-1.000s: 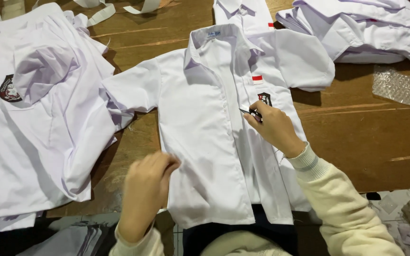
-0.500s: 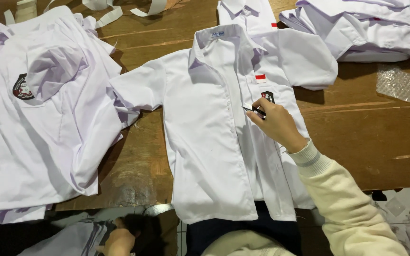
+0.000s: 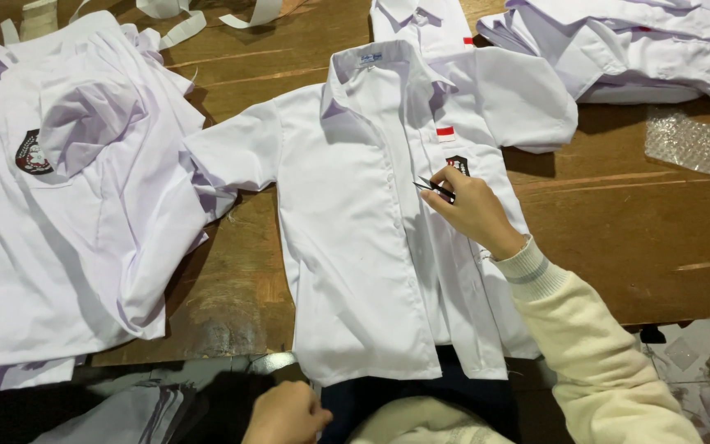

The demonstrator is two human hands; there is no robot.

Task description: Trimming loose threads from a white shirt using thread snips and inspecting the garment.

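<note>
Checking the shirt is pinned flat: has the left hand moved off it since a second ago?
Yes. The left hand has pulled back off the white shirt, below its hem and the table edge.

left hand (image 3: 287,413) off the white shirt (image 3: 371,247), dropped below the table edge (image 3: 207,353) (now fisted)

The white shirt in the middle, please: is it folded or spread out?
Spread out: the white shirt lies flat on the table, both sleeves out.
</note>
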